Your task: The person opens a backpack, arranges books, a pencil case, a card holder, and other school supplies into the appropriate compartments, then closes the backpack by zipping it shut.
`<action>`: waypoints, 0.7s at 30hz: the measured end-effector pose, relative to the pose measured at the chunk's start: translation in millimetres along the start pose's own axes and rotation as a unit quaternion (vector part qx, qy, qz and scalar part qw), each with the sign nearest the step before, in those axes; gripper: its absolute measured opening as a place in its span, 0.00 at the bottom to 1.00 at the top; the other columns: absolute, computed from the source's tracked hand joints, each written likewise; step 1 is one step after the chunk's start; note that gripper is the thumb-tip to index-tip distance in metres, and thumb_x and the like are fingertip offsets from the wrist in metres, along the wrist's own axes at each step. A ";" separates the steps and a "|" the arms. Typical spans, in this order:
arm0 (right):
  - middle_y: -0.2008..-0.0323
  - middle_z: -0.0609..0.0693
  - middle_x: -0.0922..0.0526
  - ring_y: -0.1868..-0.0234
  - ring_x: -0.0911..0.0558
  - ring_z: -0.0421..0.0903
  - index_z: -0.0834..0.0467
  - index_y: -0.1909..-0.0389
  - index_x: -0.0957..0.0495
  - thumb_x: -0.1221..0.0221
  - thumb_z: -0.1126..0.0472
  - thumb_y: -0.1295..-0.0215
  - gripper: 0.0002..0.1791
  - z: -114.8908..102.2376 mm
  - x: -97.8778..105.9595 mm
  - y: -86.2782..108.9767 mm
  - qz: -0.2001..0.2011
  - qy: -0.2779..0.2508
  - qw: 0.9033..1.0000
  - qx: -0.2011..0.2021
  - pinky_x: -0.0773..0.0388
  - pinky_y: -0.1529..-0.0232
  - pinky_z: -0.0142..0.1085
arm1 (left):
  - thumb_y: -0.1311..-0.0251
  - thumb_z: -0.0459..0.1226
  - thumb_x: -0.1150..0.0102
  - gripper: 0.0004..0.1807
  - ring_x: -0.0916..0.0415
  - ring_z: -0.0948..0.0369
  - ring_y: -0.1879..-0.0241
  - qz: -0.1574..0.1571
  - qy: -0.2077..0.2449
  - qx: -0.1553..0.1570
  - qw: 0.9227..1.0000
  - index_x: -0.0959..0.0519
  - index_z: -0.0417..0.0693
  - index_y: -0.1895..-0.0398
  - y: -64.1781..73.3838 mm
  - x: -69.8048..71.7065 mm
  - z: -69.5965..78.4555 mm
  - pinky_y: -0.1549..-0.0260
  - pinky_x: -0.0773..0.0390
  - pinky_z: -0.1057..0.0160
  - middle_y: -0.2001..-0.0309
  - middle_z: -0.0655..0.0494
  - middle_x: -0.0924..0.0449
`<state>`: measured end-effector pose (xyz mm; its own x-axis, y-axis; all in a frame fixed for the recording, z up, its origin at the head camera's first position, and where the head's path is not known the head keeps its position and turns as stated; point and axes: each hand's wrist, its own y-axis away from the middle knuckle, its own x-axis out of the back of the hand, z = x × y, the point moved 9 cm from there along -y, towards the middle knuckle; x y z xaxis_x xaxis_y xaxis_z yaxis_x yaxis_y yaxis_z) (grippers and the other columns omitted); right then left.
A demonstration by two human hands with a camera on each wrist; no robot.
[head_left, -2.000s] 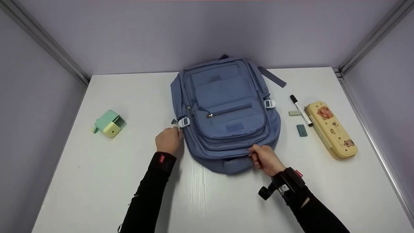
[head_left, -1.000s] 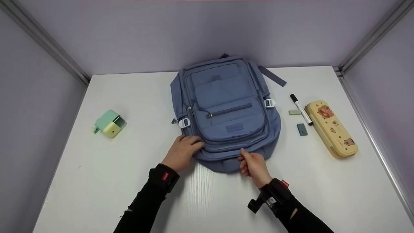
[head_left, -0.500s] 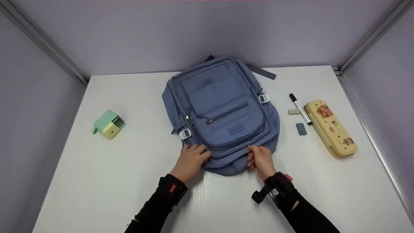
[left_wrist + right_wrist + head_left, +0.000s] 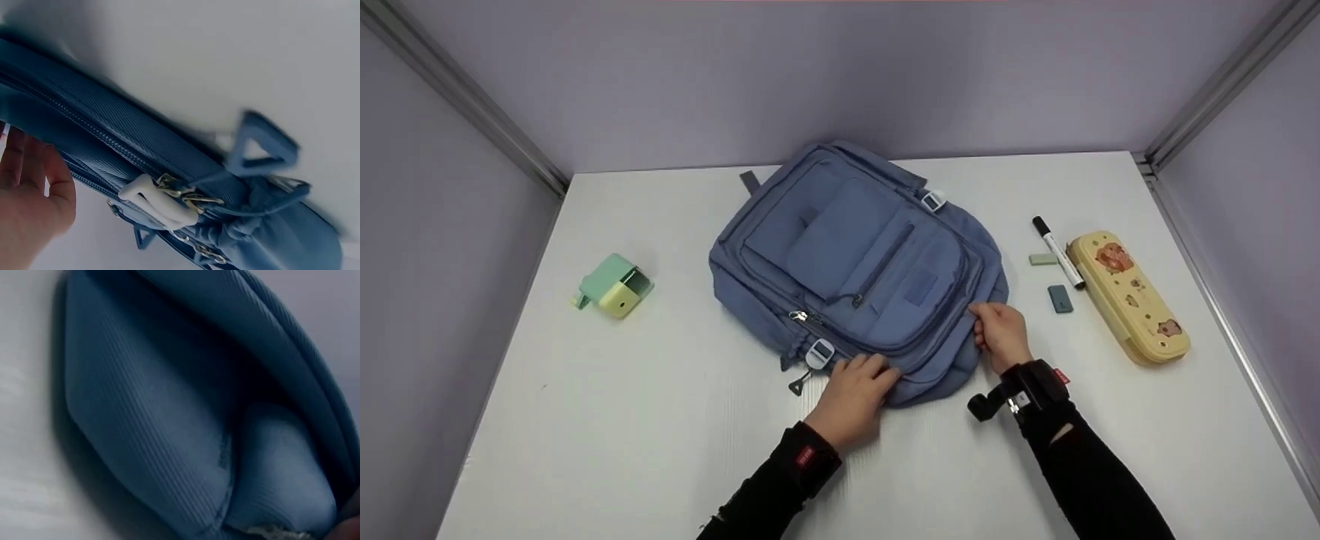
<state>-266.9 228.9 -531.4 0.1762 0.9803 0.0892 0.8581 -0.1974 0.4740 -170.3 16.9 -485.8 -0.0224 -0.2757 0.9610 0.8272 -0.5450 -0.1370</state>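
A blue backpack (image 4: 870, 247) lies front side up on the white table, turned so its top points to the far left. At its near lower edge my left hand (image 4: 851, 397) grips the fabric with bent fingers; the left wrist view shows the same hand (image 4: 34, 208) against the bag's side, by a white buckle (image 4: 157, 202) and zippers. My right hand (image 4: 1003, 337) pinches the rim at the bag's lower right. Below that rim, the right wrist view shows a dark fold of cloth (image 4: 152, 416), with only a bit of finger at the corner.
A green and yellow pencil sharpener (image 4: 616, 286) stands on the left. To the right lie a yellow pencil case (image 4: 1132, 300), a white marker (image 4: 1059, 253) with a black cap, a pale green block (image 4: 1042, 259) and a dark green block (image 4: 1060, 299). Walls enclose the table's back and sides.
My left hand has left the zip pull area and taken hold of the lower edge. The backpack has turned counter-clockwise, its top swinging left. My right hand has moved up and right with the rim.
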 end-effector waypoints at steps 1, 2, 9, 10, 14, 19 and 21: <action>0.87 0.40 0.31 0.87 0.31 0.33 0.52 0.82 0.26 0.46 0.63 0.33 0.16 -3.4 2.1 -4.6 -0.003 0.004 1.000 0.001 0.34 0.84 0.24 | 0.56 0.28 0.39 0.33 0.25 0.57 0.49 -0.008 0.000 -0.002 1.000 0.22 0.54 0.40 -2.5 -2.2 4.0 0.52 0.28 0.57 0.49 0.58 0.23; 0.87 0.40 0.30 0.87 0.30 0.33 0.52 0.82 0.26 0.46 0.63 0.32 0.16 -7.0 3.8 -8.9 -0.007 0.007 1.000 0.001 0.34 0.84 0.24 | 0.57 0.29 0.38 0.35 0.25 0.57 0.47 -0.016 -0.002 -0.004 1.000 0.24 0.53 0.38 -5.1 -4.4 7.9 0.50 0.28 0.56 0.47 0.57 0.23; 0.85 0.39 0.29 0.84 0.27 0.32 0.54 0.78 0.26 0.45 0.61 0.30 0.14 -24.0 11.0 -20.1 -0.025 0.017 0.999 0.019 0.32 0.82 0.22 | 0.53 0.29 0.39 0.39 0.25 0.54 0.40 -0.039 0.021 -0.010 0.999 0.29 0.46 0.31 -14.7 -7.3 19.5 0.39 0.27 0.55 0.38 0.51 0.25; 0.84 0.39 0.28 0.84 0.27 0.32 0.56 0.74 0.25 0.46 0.61 0.29 0.11 -25.1 12.5 -16.5 -0.017 0.023 0.999 0.026 0.31 0.81 0.22 | 0.50 0.29 0.39 0.35 0.24 0.53 0.41 -0.030 0.038 -0.007 0.999 0.28 0.45 0.32 -14.2 -2.8 16.8 0.39 0.26 0.55 0.39 0.50 0.24; 0.79 0.40 0.26 0.81 0.26 0.31 0.63 0.56 0.26 0.46 0.62 0.30 0.08 -25.9 18.3 10.3 0.044 0.072 0.992 0.090 0.28 0.76 0.23 | 0.40 0.29 0.41 0.23 0.21 0.52 0.44 0.047 0.111 0.023 0.992 0.23 0.43 0.39 -5.7 27.4 -15.5 0.40 0.23 0.54 0.42 0.49 0.21; 0.61 0.55 0.23 0.74 0.29 0.31 0.67 0.50 0.25 0.42 0.67 0.34 0.14 -22.4 -1.4 64.1 0.061 0.191 0.955 0.220 0.30 0.71 0.24 | 0.46 0.25 0.39 0.22 0.22 0.45 0.46 0.176 0.071 0.095 0.977 0.21 0.40 0.46 16.2 66.1 -89.8 0.43 0.23 0.45 0.45 0.43 0.21; 0.56 0.60 0.24 0.73 0.30 0.31 0.67 0.51 0.24 0.40 0.68 0.36 0.14 -19.6 -17.3 84.0 0.030 0.217 0.941 0.258 0.31 0.70 0.25 | 0.47 0.25 0.40 0.20 0.23 0.43 0.47 0.202 0.037 0.129 0.970 0.21 0.39 0.48 25.8 73.0 -116.8 0.46 0.24 0.42 0.47 0.41 0.21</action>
<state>-207.3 195.5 -476.0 0.1151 0.8554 0.5050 0.9925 -0.1205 -0.0222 -216.2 -109.8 -447.3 0.3003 -0.4877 0.8198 0.8895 -0.1670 -0.4252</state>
